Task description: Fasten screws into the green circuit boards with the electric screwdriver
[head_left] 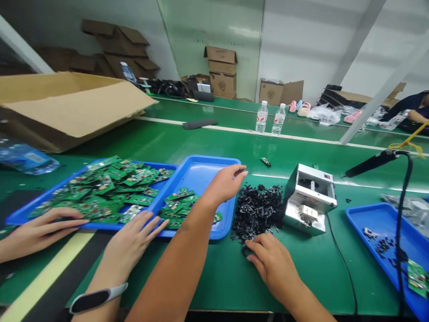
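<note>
Small black plastic pieces (258, 208) lie heaped on the glossy green table (219, 279), just beyond my right hand (273, 264), whose thumb and forefinger bend around a dark bit at the heap's near edge; whether they pinch it, I cannot tell. That hand is nearer the heap than my left hand (231, 179), which hangs curled over the right rim of a shallow blue plastic tray (204, 172); I cannot tell whether it holds anything. The pieces share no long axis. A boxy white-and-grey machine (310, 197) stands right of them.
</note>
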`<state>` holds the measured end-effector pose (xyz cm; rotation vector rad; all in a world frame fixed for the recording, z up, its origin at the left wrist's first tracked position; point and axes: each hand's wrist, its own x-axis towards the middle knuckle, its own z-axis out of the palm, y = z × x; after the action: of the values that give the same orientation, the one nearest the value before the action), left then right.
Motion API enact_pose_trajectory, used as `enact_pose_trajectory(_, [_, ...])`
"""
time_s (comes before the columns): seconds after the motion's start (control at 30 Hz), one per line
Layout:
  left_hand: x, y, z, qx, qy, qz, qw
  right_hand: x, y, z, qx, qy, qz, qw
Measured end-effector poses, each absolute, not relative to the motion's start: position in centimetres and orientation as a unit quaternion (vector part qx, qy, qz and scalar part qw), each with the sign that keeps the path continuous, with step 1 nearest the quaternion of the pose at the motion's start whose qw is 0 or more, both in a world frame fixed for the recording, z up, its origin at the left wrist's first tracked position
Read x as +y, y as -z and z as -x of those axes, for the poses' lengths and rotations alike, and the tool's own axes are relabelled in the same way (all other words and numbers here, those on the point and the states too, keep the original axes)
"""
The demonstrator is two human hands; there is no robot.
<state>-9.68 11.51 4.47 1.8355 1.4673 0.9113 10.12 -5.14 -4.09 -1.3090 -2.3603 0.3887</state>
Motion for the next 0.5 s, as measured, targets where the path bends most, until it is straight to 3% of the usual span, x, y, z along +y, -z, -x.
enact_pose_trajectory(0.23, [5.7,-4.4,18.8,0.707,-0.189,-0.657,0.181,-3.5,3.7,-8.2,-0.867,-0.155,0.472,0.05])
enact_pose_trajectory(0.4, [3.6,-1.6,17.9,0.703,-0.058,-0.676,0.211,-3.6,3.4,-8.1,-0.856,-0.185,0.483,0.027])
enact_pose_trajectory(0.5, [3.0,-0.5,16.3,0.7,-0.028,-0.683,0.206,-4.0,3.9,-8.7,-0.866,-0.181,0.463,0.062])
